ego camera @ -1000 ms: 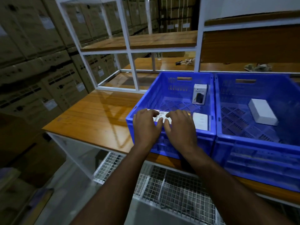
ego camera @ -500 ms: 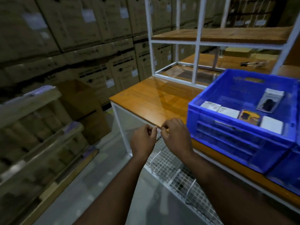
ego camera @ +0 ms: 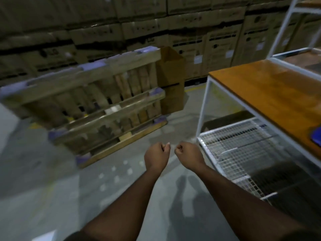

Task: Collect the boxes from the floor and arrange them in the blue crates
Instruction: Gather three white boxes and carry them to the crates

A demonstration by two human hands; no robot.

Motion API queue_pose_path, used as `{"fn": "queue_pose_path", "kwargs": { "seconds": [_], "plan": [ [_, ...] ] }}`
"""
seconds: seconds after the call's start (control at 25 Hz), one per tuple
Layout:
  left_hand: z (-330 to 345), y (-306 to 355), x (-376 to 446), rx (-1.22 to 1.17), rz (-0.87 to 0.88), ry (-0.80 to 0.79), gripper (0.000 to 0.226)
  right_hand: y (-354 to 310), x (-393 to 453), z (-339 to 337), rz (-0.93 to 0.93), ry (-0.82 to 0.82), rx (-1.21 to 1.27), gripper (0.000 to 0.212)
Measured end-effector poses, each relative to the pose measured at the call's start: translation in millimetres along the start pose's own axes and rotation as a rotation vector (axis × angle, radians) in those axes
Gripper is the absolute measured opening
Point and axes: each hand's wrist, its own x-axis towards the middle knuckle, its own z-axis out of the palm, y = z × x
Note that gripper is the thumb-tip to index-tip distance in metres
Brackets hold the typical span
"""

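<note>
The tabletop point(ego camera: 271, 94) is orange-brown wood, smooth with a slight sheen; its frame point(ego camera: 204, 108) is white painted metal; the lower shelf point(ego camera: 243, 146) is white wire mesh; the pallets point(ego camera: 97, 101) are rough, pale bare wood; the stacked cartons point(ego camera: 191, 37) are matt brown cardboard; the floor point(ego camera: 52, 188) is smooth grey concrete, dull; the crate corner point(ego camera: 317, 136) is glossy blue plastic.

warehouse | stacked cartons point(ego camera: 217, 44) – wooden pallet point(ego camera: 97, 108) – concrete floor point(ego camera: 52, 197)
</note>
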Motion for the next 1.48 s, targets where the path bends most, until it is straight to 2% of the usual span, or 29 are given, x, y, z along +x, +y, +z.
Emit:
{"fn": "queue_pose_path", "kwargs": {
  "seconds": [0.2,0.44,0.6,0.88,1.04,1.2,1.48],
  "plan": [
    [-39,-94,-20,-0.028,-0.237,0.067,0.037,-67,-16,75,-0.15,-0.193,-0.032,0.018],
    [-74,-171,-56,-0.111,-0.526,0.167,0.035,-126,-28,140,-0.365,-0.395,-0.114,0.017],
    [-91,-196,-75,-0.115,-0.661,0.29,0.04,-149,-33,169,-0.499,-0.528,-0.139,0.018],
    [-88,-213,-122,-0.122,-0.867,0.483,0.029,-165,-37,200,-0.686,-0.693,-0.151,0.019],
    [-90,-228,-165,-0.125,-1.016,0.573,0.02,-173,-69,225,-0.787,-0.816,-0.142,0.018],
    [-98,-244,-210,-0.127,-1.131,0.649,0.021,-185,-113,243,-0.888,-0.919,-0.167,0.019],
    [-113,-282,-269,-0.177,-1.23,0.773,0.019,-216,-176,279,-1.058,-0.957,-0.242,0.021]
  ]
}}
